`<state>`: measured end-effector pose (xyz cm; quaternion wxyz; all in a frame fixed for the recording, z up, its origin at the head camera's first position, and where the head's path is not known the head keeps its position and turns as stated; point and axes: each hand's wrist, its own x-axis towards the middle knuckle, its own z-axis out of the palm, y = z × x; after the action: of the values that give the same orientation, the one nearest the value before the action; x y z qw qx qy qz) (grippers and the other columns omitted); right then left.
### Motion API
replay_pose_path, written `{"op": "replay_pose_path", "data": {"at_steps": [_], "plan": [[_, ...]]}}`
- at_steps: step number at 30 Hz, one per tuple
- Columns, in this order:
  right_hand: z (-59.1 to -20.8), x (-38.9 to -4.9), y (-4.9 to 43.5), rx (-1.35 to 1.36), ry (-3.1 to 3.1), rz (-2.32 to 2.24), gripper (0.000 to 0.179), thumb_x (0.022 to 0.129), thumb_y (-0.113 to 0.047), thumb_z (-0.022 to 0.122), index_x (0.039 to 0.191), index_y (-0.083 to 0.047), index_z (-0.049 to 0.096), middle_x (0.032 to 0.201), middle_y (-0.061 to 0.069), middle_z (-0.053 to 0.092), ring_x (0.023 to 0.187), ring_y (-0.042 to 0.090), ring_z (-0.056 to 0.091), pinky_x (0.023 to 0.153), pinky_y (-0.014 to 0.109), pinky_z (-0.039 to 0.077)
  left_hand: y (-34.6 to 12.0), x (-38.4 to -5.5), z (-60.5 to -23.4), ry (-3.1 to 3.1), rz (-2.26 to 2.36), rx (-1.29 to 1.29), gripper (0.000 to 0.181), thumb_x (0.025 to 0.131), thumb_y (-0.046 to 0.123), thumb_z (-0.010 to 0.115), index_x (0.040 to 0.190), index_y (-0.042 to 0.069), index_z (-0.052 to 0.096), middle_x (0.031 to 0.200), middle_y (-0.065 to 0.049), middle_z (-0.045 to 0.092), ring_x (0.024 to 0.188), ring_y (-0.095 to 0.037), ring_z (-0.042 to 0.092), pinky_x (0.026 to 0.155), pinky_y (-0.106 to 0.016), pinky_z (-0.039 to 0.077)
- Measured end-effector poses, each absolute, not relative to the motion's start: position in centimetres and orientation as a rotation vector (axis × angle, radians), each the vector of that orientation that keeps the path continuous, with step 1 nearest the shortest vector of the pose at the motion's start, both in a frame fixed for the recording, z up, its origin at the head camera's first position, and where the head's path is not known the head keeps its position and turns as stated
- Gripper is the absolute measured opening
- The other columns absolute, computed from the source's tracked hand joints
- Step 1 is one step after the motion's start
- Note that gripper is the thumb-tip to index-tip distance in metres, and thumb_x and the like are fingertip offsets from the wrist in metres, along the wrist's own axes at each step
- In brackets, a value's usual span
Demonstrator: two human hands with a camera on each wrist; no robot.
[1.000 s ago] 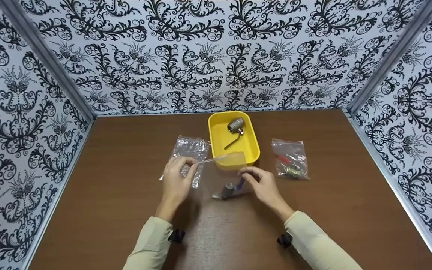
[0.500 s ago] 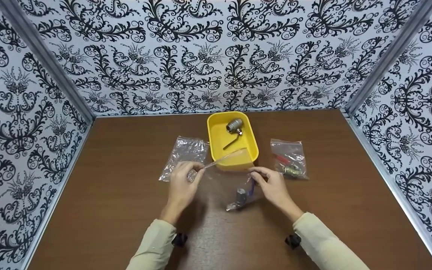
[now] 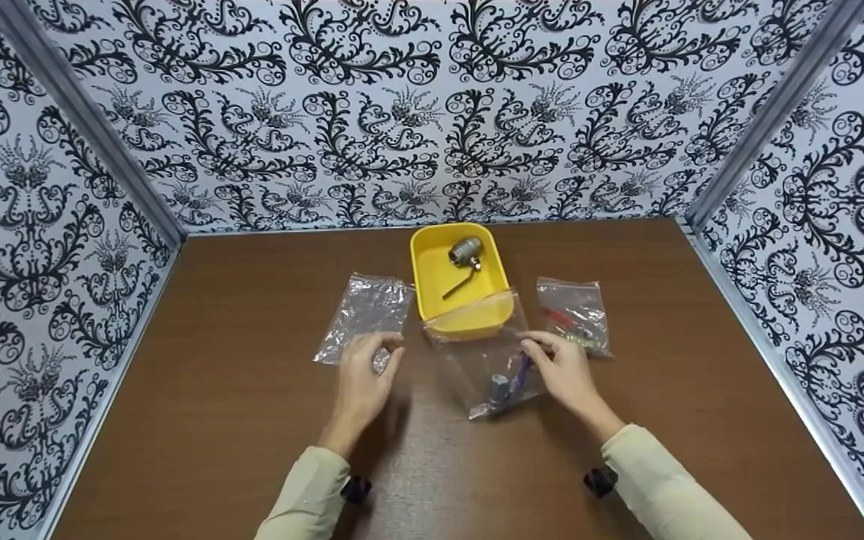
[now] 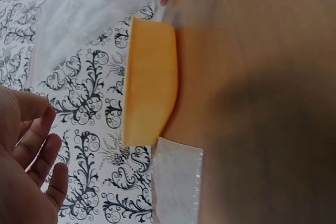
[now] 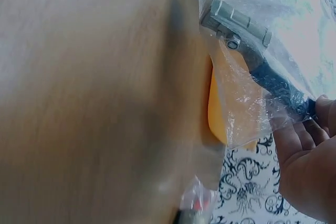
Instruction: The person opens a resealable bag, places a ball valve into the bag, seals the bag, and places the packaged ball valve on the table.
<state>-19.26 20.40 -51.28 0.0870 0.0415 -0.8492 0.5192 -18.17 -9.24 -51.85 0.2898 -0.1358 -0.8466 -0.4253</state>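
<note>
Your right hand [image 3: 563, 371] pinches the clear bag [image 3: 469, 367], valve [image 3: 499, 388] inside, on your side of the yellow tray [image 3: 436, 274]; your left hand [image 3: 364, 375], off the tray's near-left corner, curves loosely around nothing. Left wrist: bare fingertips, bag apart. Right wrist: you're gripping the blue handle [image 5: 278, 85] through plastic before the tray; if that lone pinch slackens, the weight could drop everything.

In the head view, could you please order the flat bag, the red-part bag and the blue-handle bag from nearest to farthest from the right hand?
1. Blue-handle bag: pinched in the right hand.
2. Red-part bag: just beyond that hand.
3. Flat bag: farthest, left of the yellow tray.
</note>
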Motion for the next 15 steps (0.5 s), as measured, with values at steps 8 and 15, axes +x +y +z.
{"op": "replay_pose_path", "data": {"at_steps": [8, 15], "plan": [[-50.9, -21.2, 24.8, 0.078, -2.546, 1.464, 0.021, 0.093, -0.01, 0.063, 0.109, 0.002, 0.071, 0.091, 0.019, 0.074, 0.072, 0.004, 0.068, 0.065, 0.018, 0.053, -10.6, -17.5, -53.3, -2.339, -1.117, -0.284, 0.017, 0.08, 0.004, 0.075, 0.094, 0.011, 0.072, 0.086, 0.0, 0.072, 0.087, -0.02, 0.064, 0.085, -0.038, 0.049], [-49.7, -22.6, 30.6, -0.098, -2.632, 1.379, 0.031, 0.097, -0.017, 0.059, 0.114, 0.007, 0.067, 0.099, 0.027, 0.071, 0.065, -0.006, 0.062, 0.062, 0.014, 0.051, -11.8, -17.3, -54.0, -2.407, -1.122, -0.222, 0.02, 0.08, 0.002, 0.074, 0.099, 0.011, 0.072, 0.092, -0.001, 0.074, 0.094, -0.022, 0.064, 0.093, -0.043, 0.045]]}}
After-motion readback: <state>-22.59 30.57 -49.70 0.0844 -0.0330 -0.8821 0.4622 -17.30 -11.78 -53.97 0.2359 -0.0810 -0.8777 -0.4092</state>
